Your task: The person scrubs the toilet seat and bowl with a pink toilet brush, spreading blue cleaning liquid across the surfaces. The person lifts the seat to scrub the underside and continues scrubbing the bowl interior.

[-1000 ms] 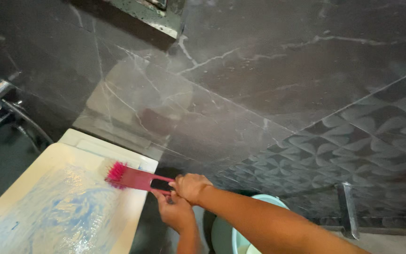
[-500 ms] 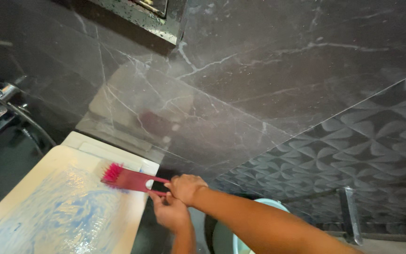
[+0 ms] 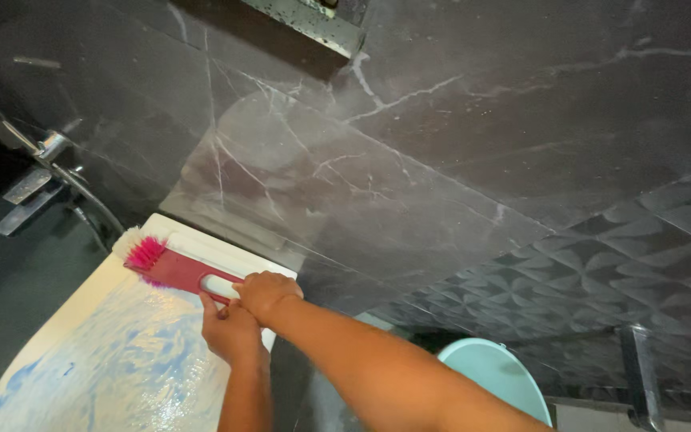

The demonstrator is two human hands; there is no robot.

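Head view looks down on dark marble-patterned wall tiles [image 3: 457,136] that fill most of the picture, with a band of embossed leaf-pattern tiles [image 3: 641,264] lower right. Below them lies a white toilet lid [image 3: 81,320], its top smeared with streaky blue cleaning liquid [image 3: 121,360] that shines wet. A pale turquoise bucket [image 3: 493,376] stands to the right, well apart from the lid, and a chrome spray hose fitting [image 3: 33,160] hangs on the wall at upper left.

Both forearms reach in from the bottom edge. The right hand [image 3: 265,294] is clenched around the end of the brush's handle, and the left hand [image 3: 229,328] is closed just beneath it, touching the same handle. The pink scrubbing brush [image 3: 173,268] lies across the far corner of the lid, bristles down at the lid's back-left edge.

As a judgement: the wet, slick film could let the brush skid off the rim toward the wall, or flick liquid up onto the tiles if it is pushed hard.

The brush is flat, deep pink plastic, with a slot cut through its handle and splayed magenta bristles paling at the tips.
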